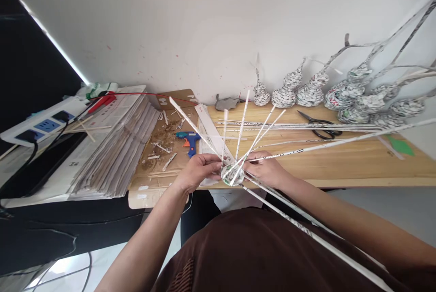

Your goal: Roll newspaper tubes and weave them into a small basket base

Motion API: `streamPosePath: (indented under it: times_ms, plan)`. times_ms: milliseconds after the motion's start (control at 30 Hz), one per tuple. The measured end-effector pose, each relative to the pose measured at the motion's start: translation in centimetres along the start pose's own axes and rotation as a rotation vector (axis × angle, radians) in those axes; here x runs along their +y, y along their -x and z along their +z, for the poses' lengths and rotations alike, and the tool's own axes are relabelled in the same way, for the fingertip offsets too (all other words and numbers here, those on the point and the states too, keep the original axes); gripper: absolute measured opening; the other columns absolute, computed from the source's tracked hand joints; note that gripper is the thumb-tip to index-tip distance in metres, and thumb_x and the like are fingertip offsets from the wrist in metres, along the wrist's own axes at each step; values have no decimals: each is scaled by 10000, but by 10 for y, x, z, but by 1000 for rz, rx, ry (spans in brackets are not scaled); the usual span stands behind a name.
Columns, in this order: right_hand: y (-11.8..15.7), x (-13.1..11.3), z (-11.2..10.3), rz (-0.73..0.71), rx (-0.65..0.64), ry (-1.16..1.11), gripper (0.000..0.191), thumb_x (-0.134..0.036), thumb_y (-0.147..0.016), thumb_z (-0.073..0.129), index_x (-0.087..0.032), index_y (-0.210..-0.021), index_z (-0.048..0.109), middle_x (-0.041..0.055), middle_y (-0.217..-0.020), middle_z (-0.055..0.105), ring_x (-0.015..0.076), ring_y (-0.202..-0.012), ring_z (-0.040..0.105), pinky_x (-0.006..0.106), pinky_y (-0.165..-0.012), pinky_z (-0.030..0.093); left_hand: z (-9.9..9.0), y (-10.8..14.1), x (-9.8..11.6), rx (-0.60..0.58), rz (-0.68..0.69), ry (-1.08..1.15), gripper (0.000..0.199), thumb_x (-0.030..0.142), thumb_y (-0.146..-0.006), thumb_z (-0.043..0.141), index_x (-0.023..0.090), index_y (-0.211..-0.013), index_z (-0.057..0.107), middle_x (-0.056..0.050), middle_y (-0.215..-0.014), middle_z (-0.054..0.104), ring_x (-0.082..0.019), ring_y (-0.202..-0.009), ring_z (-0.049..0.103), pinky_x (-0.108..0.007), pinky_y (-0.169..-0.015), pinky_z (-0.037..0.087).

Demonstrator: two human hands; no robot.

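"Holding what, are those two hands?"

"One small round white-and-grey woven paper base, held up at the near edge of the pale wooden surface. The left hand is clamped on its left rim, the right hand on its right."

"And around it?"

"Thin white rolled-paper sticks fan out from it. Past the left hand lies a blue plastic glue gun; gourd-shaped woven paper pieces stand farther right, near black metal scissors."

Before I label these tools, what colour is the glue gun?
The glue gun is mainly blue; head view.
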State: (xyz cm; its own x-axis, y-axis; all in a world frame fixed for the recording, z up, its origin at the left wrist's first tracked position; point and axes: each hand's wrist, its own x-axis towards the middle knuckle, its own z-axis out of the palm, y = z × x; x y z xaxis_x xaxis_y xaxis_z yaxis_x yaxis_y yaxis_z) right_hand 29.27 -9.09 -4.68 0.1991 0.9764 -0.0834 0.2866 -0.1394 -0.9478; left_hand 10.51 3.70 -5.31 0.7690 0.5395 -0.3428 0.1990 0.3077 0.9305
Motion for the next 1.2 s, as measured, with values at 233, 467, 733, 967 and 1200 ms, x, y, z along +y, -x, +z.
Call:
streamPosePath:
  times_ms: [233, 467, 733, 967, 1200]
  plan:
    - [0, -5, 2, -89, -13, 223, 228, -248, -820, 558, -196, -862, 776, 41, -819, 752, 179, -738, 679, 236, -645, 468, 12, -6, 5, -4, -67, -142, 416, 281, -578, 836, 98, -933, 720, -65, -763, 705, -143, -628, 631, -231, -539, 533]
    - [1, -11, 4, -94, -27, 274, 198, -203, -787, 586, -206, -827, 780, 33, -787, 751, 188, -723, 676, 243, -634, 459, 24, -8, -7, 98, 53, -332, 223, 229, -621, 752, 122, -816, 734, -31, -626, 669, -105, -490, 560, -215, -468, 487]
    - [0, -11, 7, -115, -18, 260, 182, -204, -770, 606, -230, -817, 780, 23, -768, 741, 192, -709, 660, 255, -630, 452, 24, -5, -18, 130, 88, -282, 291, 307, -643, 756, 150, -888, 748, -23, -626, 671, -112, -461, 551, -229, -448, 473]
    - [-1, -14, 6, -121, -52, 315, 208, -170, -764, 567, -214, -775, 770, 10, -686, 708, 152, -607, 596, 236, -559, 395, 29, -5, -23, 174, 116, -198, 235, 293, -669, 740, 145, -851, 742, 5, -566, 633, -105, -450, 526, -214, -431, 434]
    - [1, -14, 7, -129, -147, 261, 175, -219, -760, 584, -176, -626, 687, 9, -590, 637, 140, -571, 543, 248, -538, 378, 34, -2, -21, 244, 225, -283, 95, 229, -669, 727, 153, -725, 728, -39, -698, 718, -161, -609, 631, -245, -555, 482]
